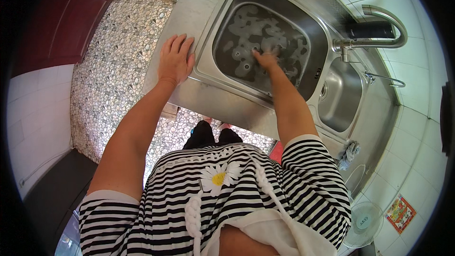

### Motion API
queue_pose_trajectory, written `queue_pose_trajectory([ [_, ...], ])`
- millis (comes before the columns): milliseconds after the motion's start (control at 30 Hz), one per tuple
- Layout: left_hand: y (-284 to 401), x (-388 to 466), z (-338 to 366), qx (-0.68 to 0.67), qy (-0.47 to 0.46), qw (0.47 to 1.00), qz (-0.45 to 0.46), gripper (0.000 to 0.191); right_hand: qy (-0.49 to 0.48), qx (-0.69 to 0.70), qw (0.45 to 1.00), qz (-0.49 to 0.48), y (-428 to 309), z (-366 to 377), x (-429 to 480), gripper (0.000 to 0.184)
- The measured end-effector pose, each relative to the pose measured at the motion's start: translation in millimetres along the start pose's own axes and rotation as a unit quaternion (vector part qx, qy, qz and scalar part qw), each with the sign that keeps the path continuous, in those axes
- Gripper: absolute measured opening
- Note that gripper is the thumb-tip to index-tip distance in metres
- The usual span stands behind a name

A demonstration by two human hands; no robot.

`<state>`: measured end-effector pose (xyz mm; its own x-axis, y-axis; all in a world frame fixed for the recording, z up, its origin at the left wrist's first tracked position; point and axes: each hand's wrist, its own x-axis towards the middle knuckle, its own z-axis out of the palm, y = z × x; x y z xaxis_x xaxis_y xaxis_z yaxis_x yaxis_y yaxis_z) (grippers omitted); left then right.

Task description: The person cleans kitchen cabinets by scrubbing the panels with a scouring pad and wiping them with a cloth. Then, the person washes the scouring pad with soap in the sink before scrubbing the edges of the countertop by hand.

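Observation:
Fingers spread, my left hand (176,58) rests flat on the stainless steel counter (213,97), just left of the large sink basin's rim (204,64). Dark-looking water with patches of suds (245,25) fills the bottom of that basin. My right hand (266,57) reaches into it, at the water; its thumb shows, while the fingers are blurred and partly hidden by water and foam, so I cannot tell whether they hold anything.
Right of the large basin are a small steel basin (343,96), a curved faucet (400,25), a black cylindrical container (371,29) and a thin spout (385,78). A crumpled cloth (350,154) lies by the counter's near edge. A clear ribbed plastic item (373,225) stands lower right.

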<state>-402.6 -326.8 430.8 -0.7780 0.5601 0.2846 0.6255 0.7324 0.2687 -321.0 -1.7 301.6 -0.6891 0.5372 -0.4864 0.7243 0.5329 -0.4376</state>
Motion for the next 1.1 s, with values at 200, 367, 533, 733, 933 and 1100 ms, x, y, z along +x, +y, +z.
queue_pose_trajectory([
  [200, -14.6, 1.3, -1.2, -0.002, 0.0, 1.0, -0.011, 0.039, -0.14, -0.352, 0.906, -0.188, -64.7, 32.5, -28.2, 0.069],
  [367, -17.4, 0.2, -12.7, -0.01, -0.01, 1.0, -0.019, 0.041, -0.127, -0.222, 0.953, -0.161, -48.8, -11.7, -44.8, 0.054],
  [533, -0.5, 5.5, -5.9, 0.0, -0.021, 0.999, -0.03, 0.041, -0.084, 0.048, 0.963, -0.252, -56.0, -107.5, -67.1, 0.045],
  [733, 2.2, 26.3, -25.7, -0.004, -0.028, 1.0, 0.004, 0.04, 0.105, -0.109, 0.957, -0.247, -9.8, -92.9, -66.2, 0.043],
  [933, -2.9, -0.2, -32.0, 0.002, 0.01, 1.0, -0.002, 0.042, -0.028, 0.339, 0.933, -0.12, -92.9, -148.7, -141.7, 0.024],
  [1100, 28.7, 4.3, -38.5, -0.001, 0.045, 0.999, 0.03, 0.041, 0.038, -0.258, 0.951, -0.166, -7.3, -86.6, -107.4, 0.031],
])
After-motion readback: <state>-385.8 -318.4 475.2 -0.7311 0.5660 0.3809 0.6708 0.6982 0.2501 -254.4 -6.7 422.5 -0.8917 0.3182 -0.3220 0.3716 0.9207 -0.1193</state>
